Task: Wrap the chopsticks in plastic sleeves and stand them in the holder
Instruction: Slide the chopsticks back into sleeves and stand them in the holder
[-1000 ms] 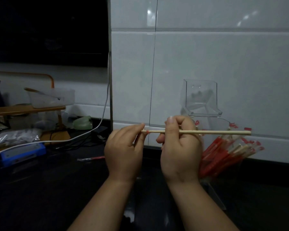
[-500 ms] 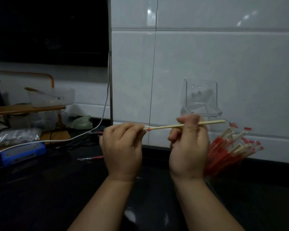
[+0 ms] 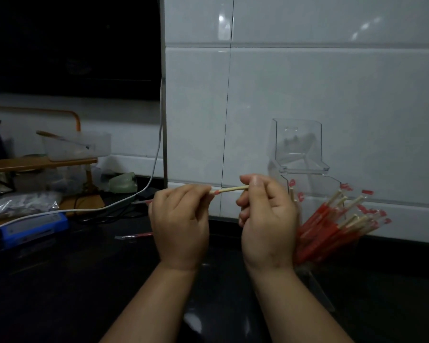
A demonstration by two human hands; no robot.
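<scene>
The chopstick lies level between both raised hands. The left hand pinches one end, where a bit of red shows, and the right hand curls round the other. The wrapped chopsticks fan out just behind the right hand.

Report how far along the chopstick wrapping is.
Done: sleeved chopsticks lean in the holder. In hand: the right hand holds a bare chopstick, tip in a sleeve the left hand pinches. Left: finish it, stand it in; a spare sleeve lies on the counter.
</scene>
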